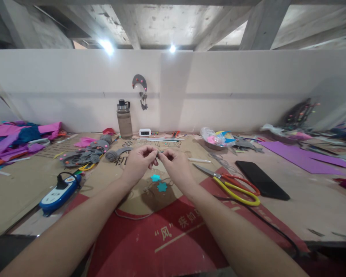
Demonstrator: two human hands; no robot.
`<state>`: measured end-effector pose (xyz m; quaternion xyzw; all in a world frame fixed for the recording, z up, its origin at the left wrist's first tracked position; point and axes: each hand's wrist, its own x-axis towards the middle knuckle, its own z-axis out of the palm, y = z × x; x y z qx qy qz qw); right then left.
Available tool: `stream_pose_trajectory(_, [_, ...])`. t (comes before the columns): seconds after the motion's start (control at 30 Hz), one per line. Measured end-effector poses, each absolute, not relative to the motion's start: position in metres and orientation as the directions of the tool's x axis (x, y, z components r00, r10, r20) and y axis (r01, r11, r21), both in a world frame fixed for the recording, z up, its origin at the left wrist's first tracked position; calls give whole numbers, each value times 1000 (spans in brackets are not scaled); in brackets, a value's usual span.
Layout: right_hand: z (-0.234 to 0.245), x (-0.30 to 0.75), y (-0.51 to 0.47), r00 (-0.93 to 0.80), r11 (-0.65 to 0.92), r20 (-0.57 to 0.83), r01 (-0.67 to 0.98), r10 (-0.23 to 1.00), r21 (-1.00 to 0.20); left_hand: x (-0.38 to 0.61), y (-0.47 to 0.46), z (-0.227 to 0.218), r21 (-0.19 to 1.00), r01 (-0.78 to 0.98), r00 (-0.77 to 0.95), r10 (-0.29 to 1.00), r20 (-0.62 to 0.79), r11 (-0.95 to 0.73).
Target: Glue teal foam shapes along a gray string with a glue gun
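My left hand (142,161) and my right hand (175,164) meet above the cardboard, fingertips pinched together. Between them is a small grey piece (158,152), mostly hidden by the fingers; it looks like felt, though I cannot tell its shape. Just below my hands lie two turquoise flower-shaped cutouts (155,177), with thin string around them. A pale cord (134,218) curves over the red part of the cardboard sheet (127,242). To the right of my right hand rest scissors (236,188) with red and yellow handles, their blades apart.
A black phone (261,179) lies beyond the scissors, near purple felt (302,157). On the left are a blue-and-white power strip (59,194) and grey felt pieces (88,154). A bottle (124,121) stands at the back, below a grey moon ornament (140,81) on the wall.
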<state>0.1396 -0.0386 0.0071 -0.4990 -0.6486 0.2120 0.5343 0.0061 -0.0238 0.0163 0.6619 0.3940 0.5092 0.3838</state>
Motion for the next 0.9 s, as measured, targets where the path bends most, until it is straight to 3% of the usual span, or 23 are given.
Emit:
stream_pose_trajectory(0.23, [8, 142, -38, 192, 374, 448, 327, 873, -868, 3, -18, 15, 926, 73, 227, 910, 347, -371])
stream_pose_trajectory(0.5, [0, 145, -30, 161, 368, 425, 292, 891, -883, 0, -7, 10, 975, -30, 360, 908, 215, -219])
stream_pose_trajectory(0.9, [3, 141, -38, 97, 431, 512, 422, 853, -798, 0, -10, 11, 980, 14, 296, 937, 186, -199])
